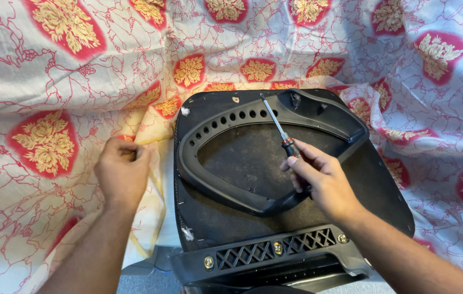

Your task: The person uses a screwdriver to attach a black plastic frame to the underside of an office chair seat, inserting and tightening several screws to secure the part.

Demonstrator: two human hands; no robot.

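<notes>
Right of centre in the head view, the right hand (318,177) is wrapped around the dark handle of a screwdriver (278,126), fingers curled tight about it. Its thin metal shaft slants up and to the left, and the tip rests at the top of a black curved plastic frame (209,182), near a row of small round holes in that frame. This frame, a rounded loop with an open middle, lies on a black seat panel (389,190) that fills the centre of the frame; a fuzzy dark surface shows through the loop's opening.

Along the lower edge of the picture, a black bracket with a lattice grille (275,251) crosses the panel, fixed with brass-coloured bolts (208,263) at its left, middle and right.

Left of centre, the left hand (122,171) is closed into a loose fist, pinching a fold of the cloth (46,76) just beside the panel's left edge; whether anything else sits inside the fist cannot be told.

That cloth, white with red veined lines and red patches bearing gold flowers, is draped under and behind everything, covering the whole upper half of the picture and both sides
</notes>
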